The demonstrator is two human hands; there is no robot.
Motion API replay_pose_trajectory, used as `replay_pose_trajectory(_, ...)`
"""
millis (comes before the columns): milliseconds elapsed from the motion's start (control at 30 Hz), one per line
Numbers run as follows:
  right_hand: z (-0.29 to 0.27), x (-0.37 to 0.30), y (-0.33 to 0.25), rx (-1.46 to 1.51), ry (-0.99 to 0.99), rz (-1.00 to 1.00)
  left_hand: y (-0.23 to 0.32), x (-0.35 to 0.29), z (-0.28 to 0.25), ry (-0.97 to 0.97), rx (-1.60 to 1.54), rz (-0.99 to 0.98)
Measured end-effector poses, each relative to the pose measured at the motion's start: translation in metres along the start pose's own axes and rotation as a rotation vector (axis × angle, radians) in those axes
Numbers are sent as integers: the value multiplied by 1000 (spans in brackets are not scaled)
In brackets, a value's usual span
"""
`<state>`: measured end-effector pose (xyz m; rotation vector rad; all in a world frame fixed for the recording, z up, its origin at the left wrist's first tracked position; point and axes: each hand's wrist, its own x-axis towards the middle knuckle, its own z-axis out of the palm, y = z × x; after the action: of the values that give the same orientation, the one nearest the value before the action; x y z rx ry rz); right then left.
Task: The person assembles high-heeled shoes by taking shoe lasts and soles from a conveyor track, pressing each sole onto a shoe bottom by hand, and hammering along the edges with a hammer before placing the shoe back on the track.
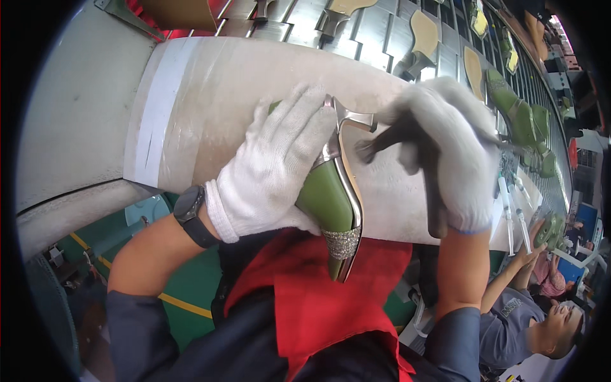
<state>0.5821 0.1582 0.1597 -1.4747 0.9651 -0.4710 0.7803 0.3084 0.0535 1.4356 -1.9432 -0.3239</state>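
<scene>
A green heeled shoe (328, 197) lies on its side across the near edge of the worktable (375, 191), its silver heel pointing right and its glittery toe band hanging over my red apron. My left hand (270, 159), in a white knitted glove, grips the upper part of the shoe and covers much of it. My right hand (455, 153), also gloved and smeared by motion, is closed round a dark hammer (435, 204). The hammer's head is just right of the shoe's heel, with a gap between them.
Beyond the table runs a slatted metal conveyor (375, 38) carrying several heeled shoes with tan soles (424, 35). Green shoes (525, 124) stand farther right. Several syringes (507, 213) lie at the table's right end. A co-worker (519, 325) sits at the lower right.
</scene>
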Motion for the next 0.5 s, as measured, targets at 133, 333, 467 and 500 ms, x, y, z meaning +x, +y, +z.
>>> replay_pose_trajectory(133,-21,-15,33,-458,117,-387,8,1,1,-2,-15,22)
replay_pose_trajectory(333,3,-19,33,308,81,-20,21,17,-10,-130,210,107)
replay_pose_trajectory(467,-16,-86,18,-170,289,-178,26,41,-7,-234,67,286)
replay_pose_trajectory(500,-28,-104,19,-115,375,-286,26,39,-2,-157,49,284)
